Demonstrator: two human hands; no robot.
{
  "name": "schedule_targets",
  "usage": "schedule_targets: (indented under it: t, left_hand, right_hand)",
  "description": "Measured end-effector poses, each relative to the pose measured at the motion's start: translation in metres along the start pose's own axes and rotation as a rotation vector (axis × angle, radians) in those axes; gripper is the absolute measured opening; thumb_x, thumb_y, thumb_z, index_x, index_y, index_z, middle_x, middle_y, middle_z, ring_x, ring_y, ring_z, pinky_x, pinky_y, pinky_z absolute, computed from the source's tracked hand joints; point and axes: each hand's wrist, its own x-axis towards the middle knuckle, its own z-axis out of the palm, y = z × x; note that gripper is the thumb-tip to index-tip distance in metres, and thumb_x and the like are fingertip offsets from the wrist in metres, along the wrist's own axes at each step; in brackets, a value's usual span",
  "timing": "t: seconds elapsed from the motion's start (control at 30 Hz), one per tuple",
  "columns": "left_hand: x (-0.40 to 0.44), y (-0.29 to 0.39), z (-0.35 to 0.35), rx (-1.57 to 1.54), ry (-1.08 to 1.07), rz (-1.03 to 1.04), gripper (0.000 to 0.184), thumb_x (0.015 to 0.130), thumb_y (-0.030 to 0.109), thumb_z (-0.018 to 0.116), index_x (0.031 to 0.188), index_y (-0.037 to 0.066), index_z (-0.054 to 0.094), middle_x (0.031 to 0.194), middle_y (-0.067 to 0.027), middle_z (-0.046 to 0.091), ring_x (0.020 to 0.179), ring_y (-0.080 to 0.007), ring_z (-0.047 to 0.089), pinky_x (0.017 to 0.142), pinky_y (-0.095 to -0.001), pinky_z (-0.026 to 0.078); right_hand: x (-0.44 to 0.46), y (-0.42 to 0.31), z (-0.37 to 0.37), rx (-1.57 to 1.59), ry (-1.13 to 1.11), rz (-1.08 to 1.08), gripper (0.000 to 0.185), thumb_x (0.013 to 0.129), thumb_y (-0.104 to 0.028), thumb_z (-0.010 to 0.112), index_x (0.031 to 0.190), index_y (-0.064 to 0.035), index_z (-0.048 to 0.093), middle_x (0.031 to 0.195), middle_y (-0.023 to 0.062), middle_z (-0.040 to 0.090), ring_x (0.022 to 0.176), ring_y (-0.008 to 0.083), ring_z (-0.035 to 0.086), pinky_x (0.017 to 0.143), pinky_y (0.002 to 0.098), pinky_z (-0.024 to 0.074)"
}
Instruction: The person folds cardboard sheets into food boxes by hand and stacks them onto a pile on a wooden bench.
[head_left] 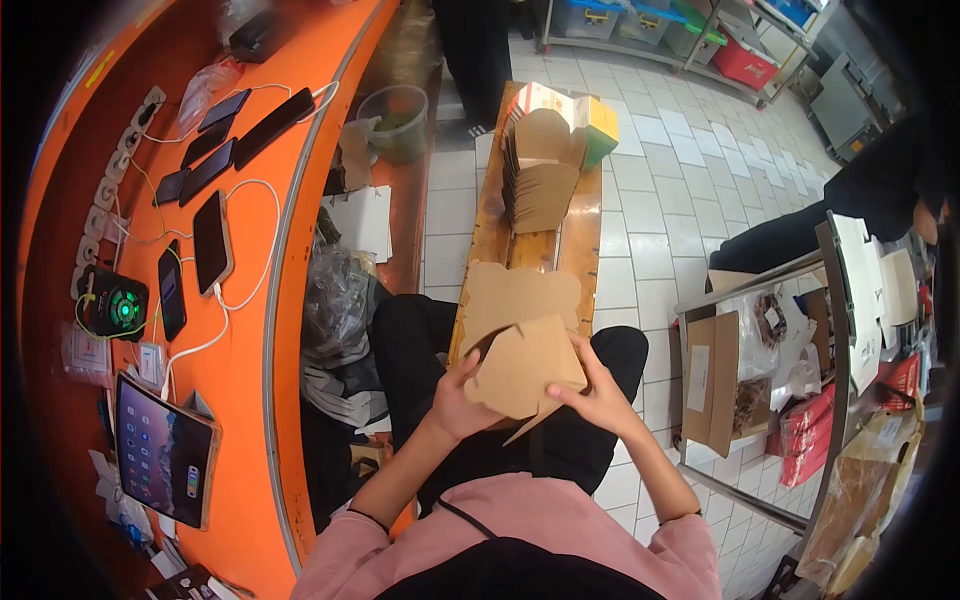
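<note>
A brown cardboard box point(530, 365), partly folded with flaps sticking out, is held between both hands above my lap. My left hand point(462, 400) grips its left side, the fingers partly hidden behind the card. On its right side my right hand point(598, 392) has the thumb on the front face and the fingers behind. Another brown sheet or flap point(520, 295) lies just beyond, over the near part of a wooden bench point(490, 245). Farther along the bench stands a nested stack of brown cardboard pieces point(543, 185).
Phones point(212, 240), cables and a tablet point(165, 450) lie on the orange counter point(250, 400) at left. Printed boxes point(598, 125) sit at the bench's far end. A metal rack point(745, 510) with cartons is at right. People in dark clothes point(475, 60) stand beyond.
</note>
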Motion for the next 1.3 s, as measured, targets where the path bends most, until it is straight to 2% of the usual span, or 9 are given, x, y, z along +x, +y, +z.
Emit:
schedule_targets:
  t: [0.1, 0.27, 0.33, 0.57, 0.8, 0.9, 1.0, 1.17, 1.3]
  left_hand:
    - [0.014, -0.004, 0.017, 0.694, 0.331, -0.013, 0.052, 0.096, 0.040, 0.027, 0.132, 0.003, 0.033, 0.133, -0.0079, 0.040, 0.120, -0.0191, 0.041, 0.099, -0.0351, 0.033]
    - [-0.006, 0.001, 0.065, 1.443, 0.308, 0.180, 0.054, 0.095, 0.039, 0.031, 0.127, -0.003, 0.039, 0.118, -0.0140, 0.054, 0.112, -0.0202, 0.048, 0.094, -0.0313, 0.037]
    - [-0.013, 0.010, 0.057, 1.548, 0.626, 0.293, 0.051, 0.095, 0.037, 0.034, 0.125, -0.004, 0.042, 0.109, -0.0148, 0.059, 0.107, -0.0199, 0.052, 0.092, -0.0295, 0.037]
    - [0.011, 0.011, -0.062, 0.443, 0.400, -0.125, 0.067, 0.088, 0.057, 0.032, 0.136, 0.011, 0.030, 0.133, -0.0065, 0.040, 0.122, -0.0197, 0.037, 0.098, -0.0389, 0.035]
    - [0.009, 0.007, -0.045, 0.359, 0.539, 0.026, 0.075, 0.082, 0.065, 0.036, 0.135, 0.012, 0.031, 0.133, -0.0071, 0.039, 0.122, -0.0240, 0.039, 0.096, -0.0439, 0.038]
    - [0.005, 0.010, -0.053, 0.237, 0.481, 0.046, 0.069, 0.085, 0.062, 0.031, 0.133, 0.013, 0.035, 0.132, -0.0058, 0.042, 0.119, -0.0230, 0.042, 0.096, -0.0402, 0.037]
    - [0.010, 0.008, -0.045, 0.249, 0.428, 0.053, 0.074, 0.082, 0.063, 0.035, 0.134, 0.011, 0.032, 0.134, -0.0073, 0.039, 0.121, -0.0242, 0.040, 0.098, -0.0409, 0.033]
    - [0.005, 0.010, -0.030, 0.567, 0.395, -0.002, 0.086, 0.075, 0.069, 0.041, 0.136, 0.011, 0.028, 0.138, -0.0094, 0.033, 0.124, -0.0260, 0.035, 0.101, -0.0424, 0.028]
    - [-0.002, 0.010, -0.051, 0.486, 0.259, -0.043, 0.087, 0.071, 0.066, 0.053, 0.134, 0.011, 0.031, 0.133, -0.0101, 0.039, 0.123, -0.0263, 0.037, 0.099, -0.0445, 0.032]
  right_hand:
    - [0.012, 0.037, -0.002, 0.388, 0.070, 0.134, 0.058, 0.085, -0.028, 0.057, 0.133, -0.0091, 0.029, 0.126, 0.0098, 0.042, 0.115, 0.0203, 0.043, 0.092, 0.0317, 0.0374]
    - [0.012, 0.054, -0.012, 0.931, 0.134, 0.270, 0.051, 0.093, -0.040, 0.038, 0.134, -0.0109, 0.029, 0.131, 0.0078, 0.039, 0.120, 0.0216, 0.040, 0.094, 0.0356, 0.0379]
    - [0.010, 0.054, -0.011, 0.914, 0.132, 0.339, 0.057, 0.092, -0.046, 0.034, 0.134, -0.0081, 0.028, 0.132, 0.0085, 0.040, 0.120, 0.0227, 0.040, 0.095, 0.0383, 0.0374]
    - [0.032, 0.029, -0.010, 0.403, -0.236, 0.523, 0.062, 0.092, -0.048, 0.033, 0.135, -0.0033, 0.028, 0.135, 0.0105, 0.037, 0.123, 0.0205, 0.038, 0.097, 0.0323, 0.0354]
    - [0.019, 0.018, -0.023, 0.383, 0.012, 0.424, 0.058, 0.094, -0.047, 0.023, 0.130, -0.0028, 0.035, 0.120, 0.0108, 0.048, 0.108, 0.0205, 0.049, 0.090, 0.0295, 0.0395]
    - [0.005, 0.003, -0.020, 0.382, 0.056, 0.048, 0.048, 0.096, -0.037, 0.032, 0.126, -0.0013, 0.043, 0.119, 0.0124, 0.050, 0.108, 0.0182, 0.049, 0.091, 0.0274, 0.0381]
    - [-0.002, -0.012, -0.014, -0.081, 0.124, 0.026, 0.039, 0.094, -0.026, 0.039, 0.120, 0.0022, 0.049, 0.121, 0.0129, 0.050, 0.109, 0.0160, 0.048, 0.091, 0.0252, 0.0361]
    - [0.005, -0.029, -0.012, -0.104, 0.308, -0.098, 0.031, 0.093, -0.021, 0.042, 0.095, 0.0074, 0.054, 0.085, 0.0082, 0.050, 0.078, 0.0152, 0.048, 0.072, 0.0259, 0.0387]
    - [0.009, -0.033, -0.015, -0.151, 0.243, 0.048, 0.030, 0.093, -0.020, 0.042, 0.093, 0.0075, 0.055, 0.085, 0.0081, 0.049, 0.075, 0.0161, 0.048, 0.069, 0.0266, 0.0388]
